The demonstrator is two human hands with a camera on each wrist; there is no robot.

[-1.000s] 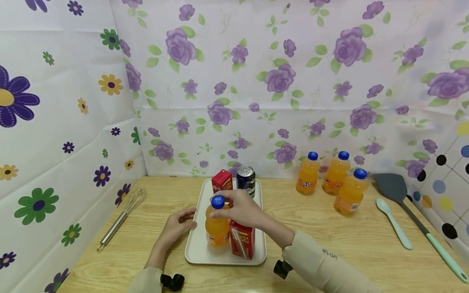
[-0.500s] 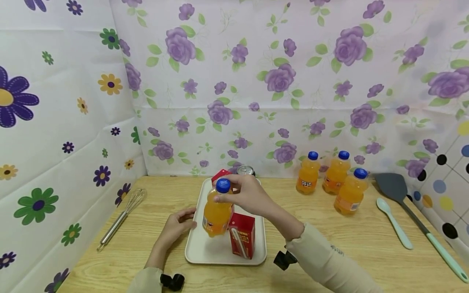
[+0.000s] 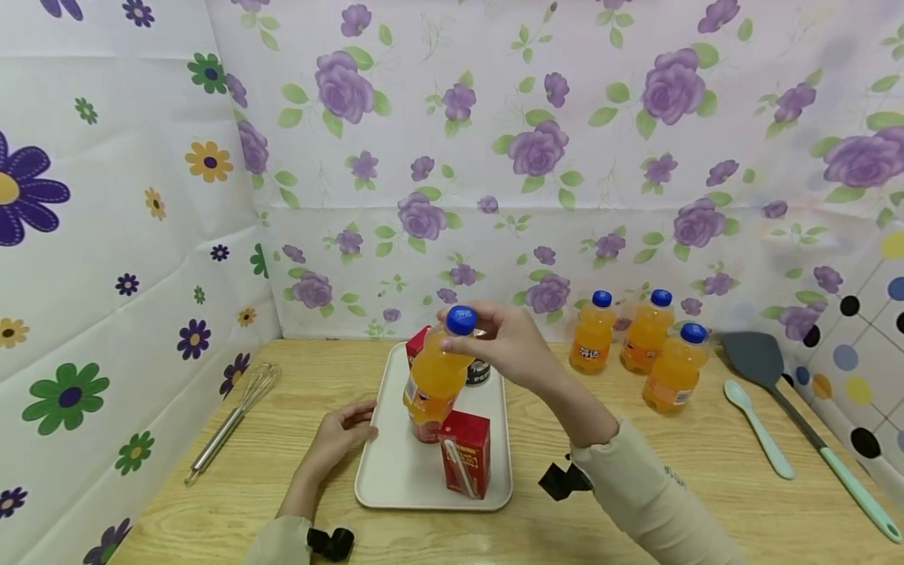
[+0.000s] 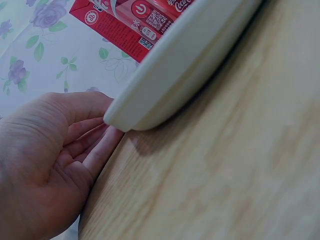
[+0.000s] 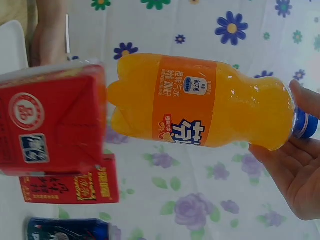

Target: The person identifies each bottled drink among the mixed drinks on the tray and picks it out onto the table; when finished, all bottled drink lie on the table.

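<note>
My right hand point(image 3: 504, 345) grips an orange soda bottle point(image 3: 438, 380) by the neck, just below its blue cap. The bottle point(image 5: 185, 100) hangs tilted above the white tray point(image 3: 395, 486). My left hand point(image 3: 337, 441) holds the tray's left edge, its fingertips at the rim in the left wrist view. On the tray, a red drink box with a straw point(image 3: 466, 455) stands at the near right. Behind the lifted bottle are another red box point(image 3: 417, 345), a dark can point(image 3: 479, 373) and a red Coca-Cola container point(image 4: 175, 6), all partly hidden.
Several items lie outside the tray: a whisk point(image 3: 236, 420) on the left, orange soda bottles point(image 3: 592, 337) at the back right, then a pale green spoon point(image 3: 759, 430) and a dark-headed spatula point(image 3: 798, 408). Flowered cloth point(image 3: 424, 157) covers the back wall.
My right hand has lifted the orange bottle off the tray and carried it back and to the right, tilting it. My left hand stays at the tray's edge.
</note>
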